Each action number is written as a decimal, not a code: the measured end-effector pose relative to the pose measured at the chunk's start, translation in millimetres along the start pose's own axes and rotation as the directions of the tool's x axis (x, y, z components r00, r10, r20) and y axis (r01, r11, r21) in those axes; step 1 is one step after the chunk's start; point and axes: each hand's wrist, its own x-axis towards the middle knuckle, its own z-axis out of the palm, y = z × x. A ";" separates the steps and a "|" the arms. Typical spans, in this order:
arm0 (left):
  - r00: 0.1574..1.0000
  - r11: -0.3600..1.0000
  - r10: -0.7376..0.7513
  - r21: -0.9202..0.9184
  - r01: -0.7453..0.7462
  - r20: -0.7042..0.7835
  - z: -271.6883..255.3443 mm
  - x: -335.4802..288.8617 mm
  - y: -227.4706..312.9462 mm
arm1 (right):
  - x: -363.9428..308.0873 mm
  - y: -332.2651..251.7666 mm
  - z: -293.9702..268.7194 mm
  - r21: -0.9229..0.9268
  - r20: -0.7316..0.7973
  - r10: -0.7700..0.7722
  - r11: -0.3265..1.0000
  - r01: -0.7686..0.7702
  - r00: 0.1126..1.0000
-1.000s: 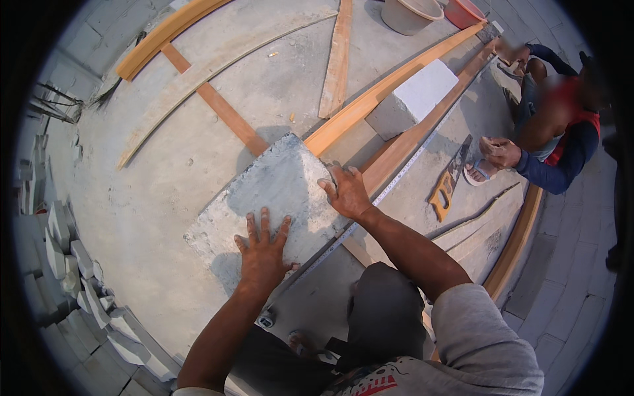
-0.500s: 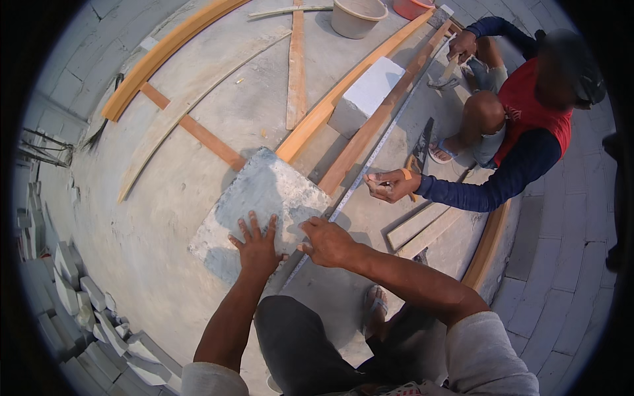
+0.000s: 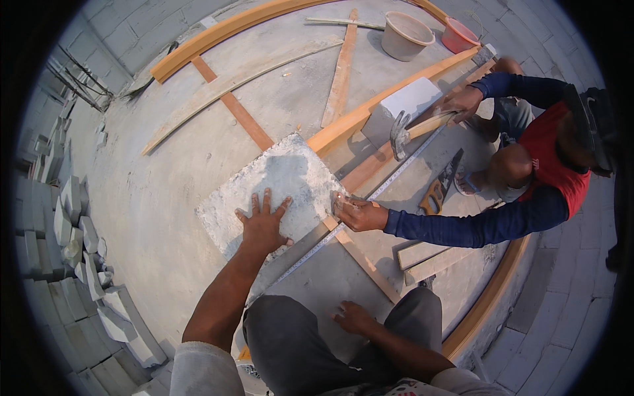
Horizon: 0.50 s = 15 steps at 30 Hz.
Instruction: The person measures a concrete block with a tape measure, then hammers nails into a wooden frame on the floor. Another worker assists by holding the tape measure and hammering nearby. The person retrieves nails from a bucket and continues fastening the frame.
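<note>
My left hand point(image 3: 264, 228) lies flat with fingers spread on a rough grey-white block point(image 3: 290, 175). My right hand point(image 3: 353, 318) hangs low beside my knee, fingers loosely apart and holding nothing I can see. At the block's right corner a co-worker's hand point(image 3: 360, 214) pinches something too small to make out. The co-worker's other hand point(image 3: 459, 102) holds a claw hammer point(image 3: 429, 127) above a long timber point(image 3: 370, 169). Beneath that corner runs a narrow wood strip point(image 3: 363, 259), slanting toward my right knee. A white measuring tape point(image 3: 406, 163) stretches along the timber.
A handsaw point(image 3: 441, 185) and short boards point(image 3: 439, 264) lie on the right. A white block point(image 3: 411, 99) sits between long timbers. Two buckets, grey point(image 3: 403, 41) and red point(image 3: 460, 36), stand far off. Broken blocks point(image 3: 89, 237) are piled left.
My right hand has left the block's edge and dropped toward my knee. The co-worker's near hand has reached the block's corner, and the hammer has come up. A wood strip now shows there.
</note>
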 end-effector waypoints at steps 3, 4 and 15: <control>0.999 0.999 -0.024 0.023 0.023 0.022 -3.7 -2.7 3.6 | -2.3 19.4 -3.8 0.027 0.086 0.068 0.997 -0.070 0.994; 0.999 0.999 -0.033 0.019 0.032 0.037 -3.9 -4.3 4.9 | -3.4 22.4 -6.8 0.060 0.070 0.033 0.998 -0.037 0.997; 0.996 0.997 -0.078 0.030 0.077 0.049 -8.0 -5.4 12.3 | -16.8 20.3 -32.1 0.177 -0.018 0.071 0.982 -0.067 0.997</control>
